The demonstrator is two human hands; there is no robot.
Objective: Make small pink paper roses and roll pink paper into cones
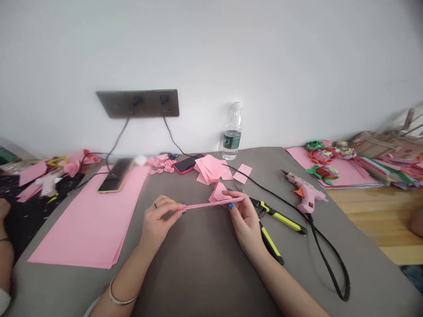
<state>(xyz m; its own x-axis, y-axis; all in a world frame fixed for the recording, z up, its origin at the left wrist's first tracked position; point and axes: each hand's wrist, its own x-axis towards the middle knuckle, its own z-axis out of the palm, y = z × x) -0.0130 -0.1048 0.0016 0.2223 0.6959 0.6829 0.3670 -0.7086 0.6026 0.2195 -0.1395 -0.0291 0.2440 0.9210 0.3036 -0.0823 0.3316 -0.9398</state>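
A thin folded strip of pink paper (208,205) is stretched level between my two hands above the grey table. My left hand (160,218) pinches its left end between thumb and fingers. At the other end, my right hand (245,215) grips the strip with thumb and fingertips. Just behind the strip lies a curled pink paper piece (218,192), partly hidden. Small pink paper squares (211,168) are piled farther back. Pliers with black and yellow handles (280,218) lie beside and partly behind my right hand.
Large pink sheets (89,220) lie left under a phone (117,175). Another phone (187,164) and a bottle (231,132) stand near the wall. A glue gun (307,193) with a looping cable is right, paper flowers (325,160) beyond. Another person's arm (5,251) shows far left.
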